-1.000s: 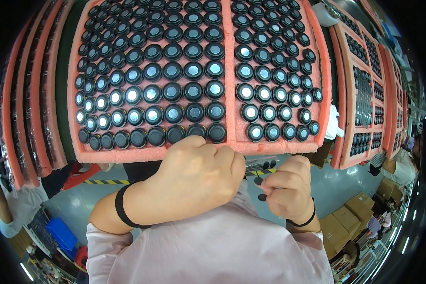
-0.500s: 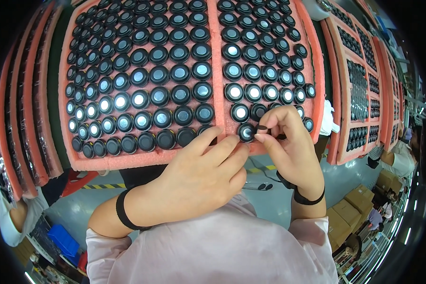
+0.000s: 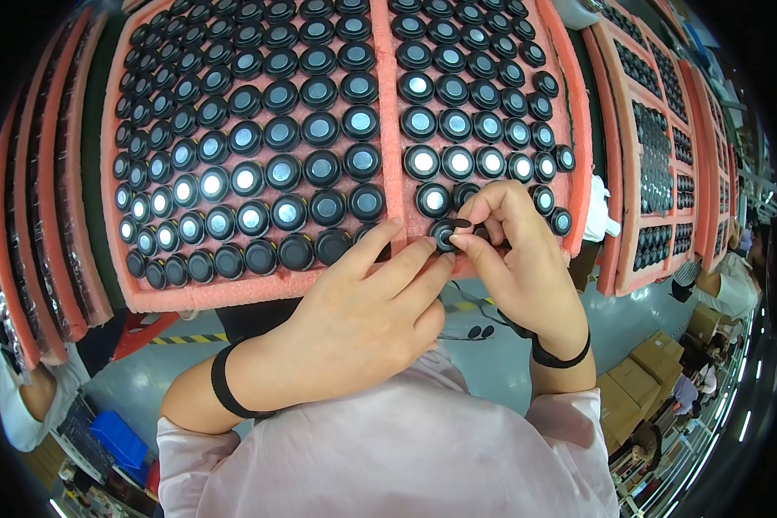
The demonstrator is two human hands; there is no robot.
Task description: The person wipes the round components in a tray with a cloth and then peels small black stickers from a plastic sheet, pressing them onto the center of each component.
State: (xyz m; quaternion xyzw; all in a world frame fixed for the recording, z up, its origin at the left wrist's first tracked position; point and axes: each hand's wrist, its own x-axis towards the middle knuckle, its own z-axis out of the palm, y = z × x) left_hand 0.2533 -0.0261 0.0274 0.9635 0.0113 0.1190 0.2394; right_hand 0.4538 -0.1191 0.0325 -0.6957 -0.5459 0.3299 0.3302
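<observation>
A pink foam tray holds rows of round black parts, most with a shiny silver centre. My right hand pinches a small black disc between thumb and forefinger. It holds the disc at the right edge of a silver-centred round part in the front row, right of the divider. My left hand lies over the tray's front edge with its fingers stretched out. Its fingertips are beside that same part; whether they press on it I cannot tell. Left of the divider, front-row parts have all-black tops.
More pink foam trays with black parts stand to the right. Foam layers are stacked at the left. A white crumpled item hangs at the tray's right edge. Cardboard boxes and other people are farther off.
My right hand has moved slightly left, bringing the black disc over the round part's edge. The tray has shifted a little left in view. My left hand stays nearly in place.
</observation>
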